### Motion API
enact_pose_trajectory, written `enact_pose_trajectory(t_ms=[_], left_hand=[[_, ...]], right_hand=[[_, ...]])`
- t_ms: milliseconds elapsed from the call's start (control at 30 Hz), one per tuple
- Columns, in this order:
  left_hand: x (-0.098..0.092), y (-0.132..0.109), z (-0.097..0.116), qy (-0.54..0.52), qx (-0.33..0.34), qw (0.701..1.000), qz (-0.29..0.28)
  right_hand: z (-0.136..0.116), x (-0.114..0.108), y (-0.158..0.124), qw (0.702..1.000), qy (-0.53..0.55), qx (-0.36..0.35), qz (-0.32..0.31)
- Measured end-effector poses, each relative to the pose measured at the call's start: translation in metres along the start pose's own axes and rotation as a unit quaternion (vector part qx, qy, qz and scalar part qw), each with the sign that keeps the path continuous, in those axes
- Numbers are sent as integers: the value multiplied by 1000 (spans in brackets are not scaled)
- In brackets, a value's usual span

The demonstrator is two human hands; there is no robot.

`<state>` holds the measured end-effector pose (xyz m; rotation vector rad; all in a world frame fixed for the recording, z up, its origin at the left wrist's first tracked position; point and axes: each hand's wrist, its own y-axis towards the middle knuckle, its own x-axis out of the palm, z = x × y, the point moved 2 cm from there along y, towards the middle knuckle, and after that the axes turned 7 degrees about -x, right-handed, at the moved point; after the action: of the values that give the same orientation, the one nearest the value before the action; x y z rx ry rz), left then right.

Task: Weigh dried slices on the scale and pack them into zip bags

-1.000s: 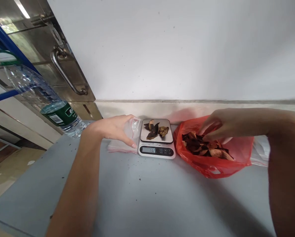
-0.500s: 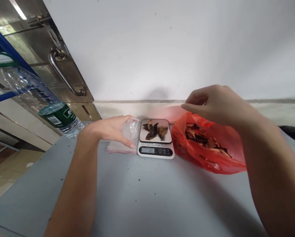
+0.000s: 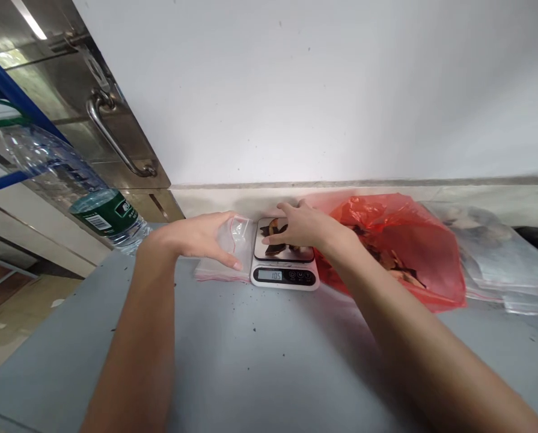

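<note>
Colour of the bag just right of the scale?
The bag is red; head view shows it best.

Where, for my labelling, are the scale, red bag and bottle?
Scale [image 3: 285, 275]: head view, on its control panel.
Red bag [image 3: 434, 258]: head view, on its inner right wall.
Bottle [image 3: 107, 211]: head view, on its green label.

And here I am at what looks like a plain work corner, in a back room or small workshop (which of the two, I can't tell). Straight ahead, a white wall flecked with dark specks; below it, a grey tabletop dotted with crumbs! On it, a digital scale between clear zip bags and a red plastic bag of dried brown pieces. Over left, steel panels with a handle, a blue frame, a stained floor!
</note>
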<state>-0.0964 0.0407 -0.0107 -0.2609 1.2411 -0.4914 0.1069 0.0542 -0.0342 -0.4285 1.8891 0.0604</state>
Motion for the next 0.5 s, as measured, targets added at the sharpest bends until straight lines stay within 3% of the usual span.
enact_pose_trajectory(t_ms=[100, 267, 500], left_hand=[[-2, -2, 0, 0, 6, 1000, 13], [-2, 1, -1, 0, 26, 999, 27], [4, 7, 0, -10, 57, 997, 41]], right_hand=[[-5, 2, 1, 1000, -5, 11, -27], [-1, 4, 5, 998, 28, -32, -42], [13, 7, 11, 993, 92, -73, -18]])
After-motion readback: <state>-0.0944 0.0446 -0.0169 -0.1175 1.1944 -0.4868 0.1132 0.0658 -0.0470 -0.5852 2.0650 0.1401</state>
